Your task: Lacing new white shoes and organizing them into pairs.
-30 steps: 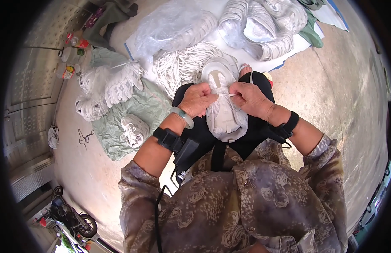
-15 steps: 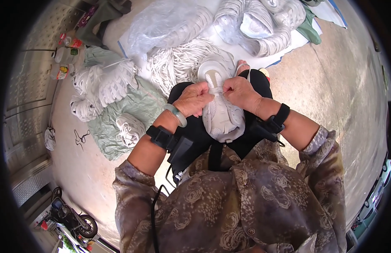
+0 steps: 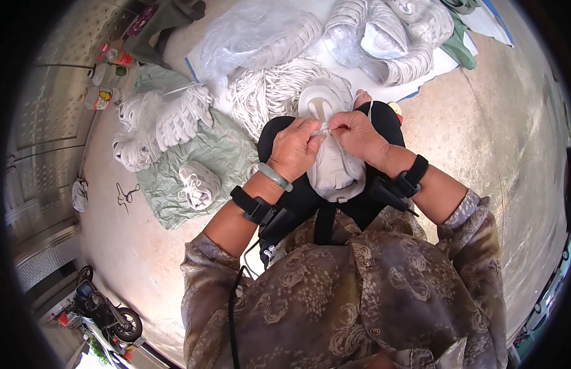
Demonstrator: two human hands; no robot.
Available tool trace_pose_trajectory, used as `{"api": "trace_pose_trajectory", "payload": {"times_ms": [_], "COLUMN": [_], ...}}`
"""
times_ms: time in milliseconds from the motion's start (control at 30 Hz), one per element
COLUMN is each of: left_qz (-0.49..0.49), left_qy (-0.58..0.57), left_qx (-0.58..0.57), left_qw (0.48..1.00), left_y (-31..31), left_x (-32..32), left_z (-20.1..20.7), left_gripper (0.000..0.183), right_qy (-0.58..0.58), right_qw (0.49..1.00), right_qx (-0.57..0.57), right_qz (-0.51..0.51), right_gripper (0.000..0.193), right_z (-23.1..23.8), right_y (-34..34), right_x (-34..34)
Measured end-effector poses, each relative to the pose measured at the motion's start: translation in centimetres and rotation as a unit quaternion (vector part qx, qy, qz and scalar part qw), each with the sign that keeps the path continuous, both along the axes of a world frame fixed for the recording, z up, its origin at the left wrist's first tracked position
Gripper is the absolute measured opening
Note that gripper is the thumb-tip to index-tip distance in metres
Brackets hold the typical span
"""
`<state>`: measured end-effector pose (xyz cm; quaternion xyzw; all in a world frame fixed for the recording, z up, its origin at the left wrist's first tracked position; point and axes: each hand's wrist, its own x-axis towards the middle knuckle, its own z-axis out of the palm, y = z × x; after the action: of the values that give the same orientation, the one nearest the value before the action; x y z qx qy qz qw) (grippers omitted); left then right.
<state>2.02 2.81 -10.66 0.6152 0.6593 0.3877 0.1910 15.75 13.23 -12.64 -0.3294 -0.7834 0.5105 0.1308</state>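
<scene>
1. Resting on the person's lap (image 3: 310, 194), the white shoe (image 3: 336, 166) lies with its toe toward the body and its opening away.
2. It should handle as light, with a soft, yielding mesh upper and a firmer sole; not fragile, though the thin lace (image 3: 325, 126) may slip. The sole's sides would give the steadiest hold, the lace a fingertip pinch.
3. The left hand (image 3: 293, 149) and right hand (image 3: 362, 138) meet over the lacing, the fingers of each pinched together, seemingly on the lace, which is partly hidden.
4. Compared with a second ago, the fingers are closer together; the shoe is still on the lap.
5. Left of the lap, another shoe (image 3: 200, 185) sits near the lower right edge of the green sheet (image 3: 162, 206), as before.
6. Beyond the knees, a lace pile (image 3: 261, 92) lies along the white sheet's (image 3: 442, 74) near edge.
</scene>
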Motion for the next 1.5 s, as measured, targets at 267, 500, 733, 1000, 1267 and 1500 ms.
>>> {"api": "trace_pose_trajectory", "payload": {"times_ms": [267,500,733,1000,1267,1500], "left_qz": [0.038,0.053,0.040,0.321,0.140,0.002], "left_qy": [0.089,0.149,0.040,-0.305,-0.143,0.118], "left_qx": [-0.004,-0.063,-0.040,-0.192,-0.119,-0.075], "left_qw": [0.995,0.985,0.998,0.876,0.972,0.990], "left_y": [-0.6,0.7,-0.6,-14.7,-7.3,-1.0], "left_x": [0.9,1.3,-1.5,-15.0,-5.7,-1.4], "left_z": [0.0,-0.1,-0.6,2.9,0.4,0.3], "left_gripper": [0.014,0.010,0.011,0.016,0.014,0.020], "right_qy": [-0.009,-0.010,-0.077,-0.003,0.027,-0.002], "right_qw": [0.997,0.995,0.958,0.928,0.931,0.905], "right_qx": [-0.039,0.007,0.221,0.327,0.325,0.386], "right_qz": [0.065,0.104,0.166,0.178,0.166,0.180], "right_gripper": [0.011,0.009,0.022,0.023,0.022,0.029], "right_z": [0.3,0.3,2.9,0.9,-0.3,0.2], "right_y": [0.8,1.2,2.6,4.5,4.2,5.8], "right_x": [-0.3,0.1,1.9,4.9,3.4,3.4]}}
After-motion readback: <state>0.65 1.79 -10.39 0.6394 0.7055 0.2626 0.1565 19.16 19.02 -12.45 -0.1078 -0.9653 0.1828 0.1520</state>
